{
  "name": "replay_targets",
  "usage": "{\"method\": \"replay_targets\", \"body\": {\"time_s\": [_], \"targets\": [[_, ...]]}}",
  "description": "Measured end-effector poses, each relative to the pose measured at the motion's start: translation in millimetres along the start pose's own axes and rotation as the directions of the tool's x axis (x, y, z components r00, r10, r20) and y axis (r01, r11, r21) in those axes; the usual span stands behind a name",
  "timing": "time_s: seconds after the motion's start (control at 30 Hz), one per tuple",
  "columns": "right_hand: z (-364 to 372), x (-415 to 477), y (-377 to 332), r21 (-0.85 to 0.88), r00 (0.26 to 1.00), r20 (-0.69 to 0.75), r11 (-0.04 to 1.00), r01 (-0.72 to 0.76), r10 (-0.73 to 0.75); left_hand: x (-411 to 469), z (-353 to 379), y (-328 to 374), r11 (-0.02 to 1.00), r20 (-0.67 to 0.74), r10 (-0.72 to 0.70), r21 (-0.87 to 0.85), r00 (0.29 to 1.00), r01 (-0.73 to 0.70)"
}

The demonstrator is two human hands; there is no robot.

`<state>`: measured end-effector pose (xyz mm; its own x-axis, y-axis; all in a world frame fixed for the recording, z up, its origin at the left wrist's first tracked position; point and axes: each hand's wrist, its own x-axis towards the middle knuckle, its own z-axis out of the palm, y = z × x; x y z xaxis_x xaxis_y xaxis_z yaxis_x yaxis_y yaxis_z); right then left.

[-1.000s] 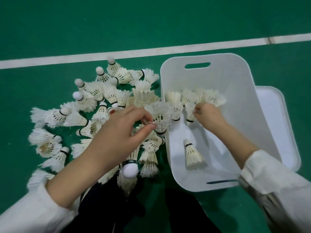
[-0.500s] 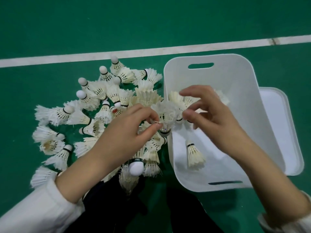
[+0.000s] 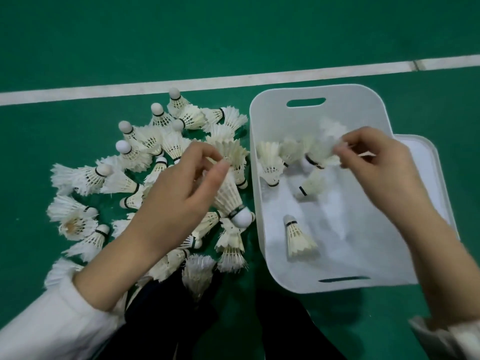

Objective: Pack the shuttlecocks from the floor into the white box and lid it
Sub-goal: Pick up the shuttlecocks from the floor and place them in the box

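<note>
Several white feather shuttlecocks lie in a pile (image 3: 145, 162) on the green floor, left of the white box (image 3: 368, 255). My left hand (image 3: 179, 196) pinches the feather rim of one shuttlecock (image 3: 230, 196) over the pile, cork end down. My right hand (image 3: 376, 162) is over the box and pinches the feathers of another shuttlecock (image 3: 324, 149), which is blurred. Several shuttlecocks sit in the box's far end (image 3: 270, 162), and one lies alone nearer me (image 3: 296, 237). The white lid (image 3: 426, 157) lies under the box's right side.
A white court line (image 3: 207, 81) crosses the floor beyond the pile and box. My dark trouser legs (image 3: 233, 320) are at the bottom centre. The box has handle slots at its far wall (image 3: 306, 102) and near wall (image 3: 342, 279).
My right hand took a shuttlecock from beside my left hand and carried it right, over the box's far end. My left hand now holds a different shuttlecock, cork down.
</note>
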<state>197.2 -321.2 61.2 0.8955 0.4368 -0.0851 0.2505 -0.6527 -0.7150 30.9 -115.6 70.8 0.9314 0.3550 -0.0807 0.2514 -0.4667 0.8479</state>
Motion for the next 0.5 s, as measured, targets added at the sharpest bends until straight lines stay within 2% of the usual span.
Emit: {"method": "replay_targets", "body": {"time_s": [0.03, 0.1, 0.2, 0.27, 0.5], "targets": [[-2.2, 5.1, 15.4, -0.142, 0.998, -0.005, 0.987, -0.070, 0.070, -0.4, -0.1, -1.0, 1.000, 0.007, 0.003, 0.013, 1.000, -0.003], [3.8, 12.7, 49.5, -0.426, 0.979, 0.055, 0.891, -0.155, 0.197, -1.1, 1.6, -2.4, 0.999, 0.023, -0.034, 0.037, 0.999, 0.033], [26.8, 17.0, 81.0, -0.639, 0.902, 0.142, 0.734, -0.231, 0.407, -1.6, 6.3, -6.8, 0.990, 0.028, -0.040, 0.136, 0.999, 0.036], [37.8, 21.0, 86.5, -0.665, 0.903, 0.142, 0.715, -0.217, 0.406, -1.1, 8.5, -9.0, 0.979, 0.028, -0.015, 0.206, 1.000, 0.009], [18.3, 39.4, 33.6, -0.521, 0.967, 0.128, 0.844, -0.124, 0.221, -0.4, 10.0, -9.0, 0.973, 0.046, 0.031, 0.229, 0.998, -0.041]]}}
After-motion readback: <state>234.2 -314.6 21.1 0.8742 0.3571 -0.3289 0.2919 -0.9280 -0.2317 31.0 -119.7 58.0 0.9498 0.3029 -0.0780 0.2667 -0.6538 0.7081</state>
